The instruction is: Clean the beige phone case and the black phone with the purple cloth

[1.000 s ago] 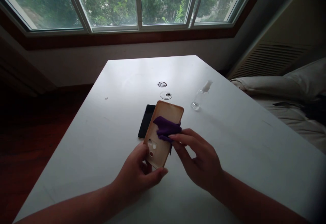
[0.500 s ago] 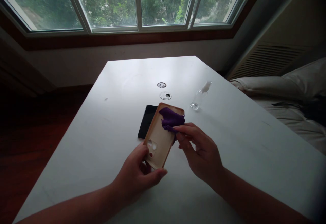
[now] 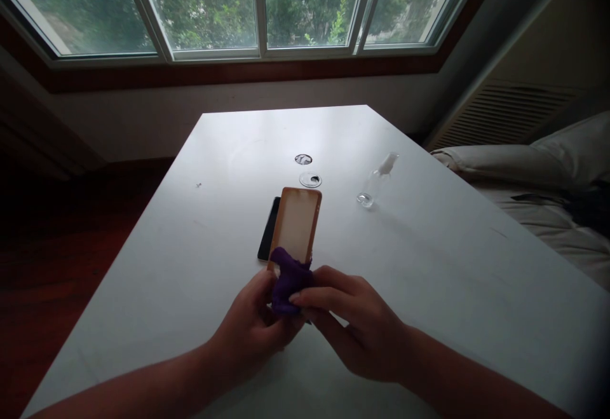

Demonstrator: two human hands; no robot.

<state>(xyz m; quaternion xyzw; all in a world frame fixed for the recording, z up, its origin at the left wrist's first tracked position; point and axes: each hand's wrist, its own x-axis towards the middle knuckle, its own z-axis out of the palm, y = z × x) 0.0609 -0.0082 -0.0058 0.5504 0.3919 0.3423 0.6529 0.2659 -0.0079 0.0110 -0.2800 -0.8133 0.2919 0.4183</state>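
A tan phone case is held tilted above the table, its hollow inner side facing me. My left hand grips it at the lower end, thumb and fingers closed around the edges. In my right hand a bunched purple cloth is pinched between fingers and thumb and lies against the lower part of the case, hiding the camera cutouts. Behind the case, on its left, a black phone rests on the table, partly covered from view.
A clear spray bottle lies on the white table at the right. Beyond the case is a round table hole with a loose-looking cover near it. A light-coloured padded seat stands along the right edge.
My right hand has moved the purple cloth from the top of the phone case down to its lower end. The case has turned slightly more upright and left.
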